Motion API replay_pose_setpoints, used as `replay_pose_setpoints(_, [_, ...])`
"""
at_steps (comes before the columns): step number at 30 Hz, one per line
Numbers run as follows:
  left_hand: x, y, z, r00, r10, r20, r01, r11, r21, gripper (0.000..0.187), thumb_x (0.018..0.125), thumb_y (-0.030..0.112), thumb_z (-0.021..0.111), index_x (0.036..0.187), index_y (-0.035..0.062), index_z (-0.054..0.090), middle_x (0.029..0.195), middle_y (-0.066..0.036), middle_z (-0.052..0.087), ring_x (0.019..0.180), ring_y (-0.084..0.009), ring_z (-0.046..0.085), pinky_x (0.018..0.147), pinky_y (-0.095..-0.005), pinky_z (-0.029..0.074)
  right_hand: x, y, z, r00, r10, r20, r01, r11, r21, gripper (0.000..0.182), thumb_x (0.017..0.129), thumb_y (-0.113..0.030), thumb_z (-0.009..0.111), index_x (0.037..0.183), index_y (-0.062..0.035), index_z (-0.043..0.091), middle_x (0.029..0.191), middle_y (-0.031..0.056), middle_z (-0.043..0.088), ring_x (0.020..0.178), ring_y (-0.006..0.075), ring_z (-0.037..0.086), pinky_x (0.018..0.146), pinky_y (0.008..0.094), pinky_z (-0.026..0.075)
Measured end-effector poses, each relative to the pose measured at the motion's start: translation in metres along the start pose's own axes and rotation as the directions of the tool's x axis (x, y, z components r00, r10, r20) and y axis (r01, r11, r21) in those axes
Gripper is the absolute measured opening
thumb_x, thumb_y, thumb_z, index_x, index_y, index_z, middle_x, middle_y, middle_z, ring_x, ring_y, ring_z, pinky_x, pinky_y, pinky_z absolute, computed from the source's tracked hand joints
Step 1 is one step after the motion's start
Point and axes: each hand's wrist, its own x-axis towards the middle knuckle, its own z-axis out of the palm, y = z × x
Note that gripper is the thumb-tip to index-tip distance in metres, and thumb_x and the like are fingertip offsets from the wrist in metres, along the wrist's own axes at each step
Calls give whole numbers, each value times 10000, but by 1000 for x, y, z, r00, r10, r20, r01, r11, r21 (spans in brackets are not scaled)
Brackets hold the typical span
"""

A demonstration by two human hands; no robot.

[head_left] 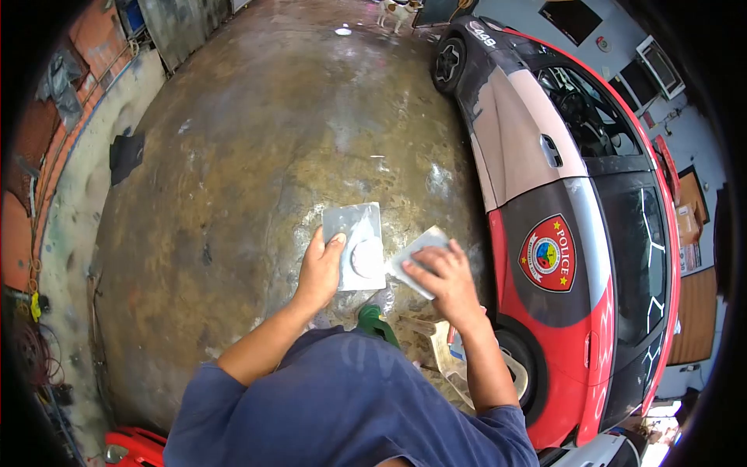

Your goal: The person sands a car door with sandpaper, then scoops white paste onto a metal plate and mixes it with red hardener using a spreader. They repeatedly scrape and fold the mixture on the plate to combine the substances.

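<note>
A flat grey rectangular board (361, 222) with a pale, whitish mound of paste on it is held in my left hand (320, 268), thumb on top at its left edge. My right hand (445, 279) grips a smaller grey flat plate (421, 246), fingers spread over its upper face. Its left corner is close to the board's right edge, and some whitish material shows there. Whether the two touch, I cannot tell.
A red and black car (545, 311) with a police badge and a beige door stands close on the right. Beside its wheel is a pale plastic stool (447, 354) with items. A dog (399, 13) is at the far end of the concrete floor (233, 156).
</note>
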Motion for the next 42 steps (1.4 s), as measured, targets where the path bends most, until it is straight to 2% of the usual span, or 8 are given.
replay_pose_setpoints(5, [-2,9,2,987,150,62,-162,929,333,287,1038,180,498,1231,-20,566,963,-89,679,895,-155,620,842,-321,497,14,-25,2,997,-79,21,74,982,176,471,731,-13,681,1166,-192,709,1226,28,642,1206,260,586,1124,583,344])
replay_pose_setpoints(9, [-5,8,3,953,-74,294,-37,935,353,342,1039,198,490,1309,0,559,954,-134,681,862,-167,630,798,-337,503,26,-10,-17,998,-35,-51,37,999,31,466,697,-7,685,1133,-171,710,1200,16,658,1195,235,596,1129,564,342])
replay_pose_setpoints(16, [5,20,6,975,156,156,-219,786,578,304,1034,172,480,1260,-14,564,798,-188,648,690,-266,622,668,-391,488,11,-55,30,991,-134,-20,134,947,292,478,726,-32,700,1186,-156,681,1259,7,645,1205,227,597,1115,540,376])
replay_pose_setpoints(19, [6,25,14,959,278,58,-262,786,560,298,1041,183,485,1248,-21,544,763,-213,628,664,-292,633,642,-420,480,-1,-48,31,984,-143,110,102,944,314,458,744,-43,710,1188,-154,679,1273,55,635,1227,267,585,1119,557,377])
replay_pose_setpoints(23, [15,32,13,949,310,61,-288,771,567,293,1043,169,492,1272,-8,540,849,-178,671,741,-261,665,678,-396,512,0,-43,10,989,23,-144,31,931,362,544,761,-51,737,1280,-181,639,1297,144,583,1242,365,564,1101,555,410])
replay_pose_setpoints(27, [7,2,22,988,-139,-67,111,940,-322,247,1010,142,544,1234,41,575,1120,-81,665,954,-189,675,811,-340,564,8,-62,15,965,46,-259,80,887,454,732,698,92,690,1360,-203,589,1346,173,529,1266,398,534,1061,503,458])
replay_pose_setpoints(31, [-5,0,11,948,-319,15,301,878,-373,254,1029,112,486,1256,22,556,1157,-99,654,1040,-188,652,887,-334,547,-13,-8,58,978,209,-20,-186,906,379,763,689,133,620,1373,-204,585,1312,172,565,1225,388,550,1060,454,457])
replay_pose_setpoints(42, [-3,-10,-2,999,-52,-8,52,998,20,255,1022,136,521,1220,-15,575,1090,-64,657,995,-132,594,905,-290,476,1,-2,-7,998,-39,-57,42,997,68,447,856,-129,583,1284,-233,656,1281,52,622,1249,258,567,1120,550,365])
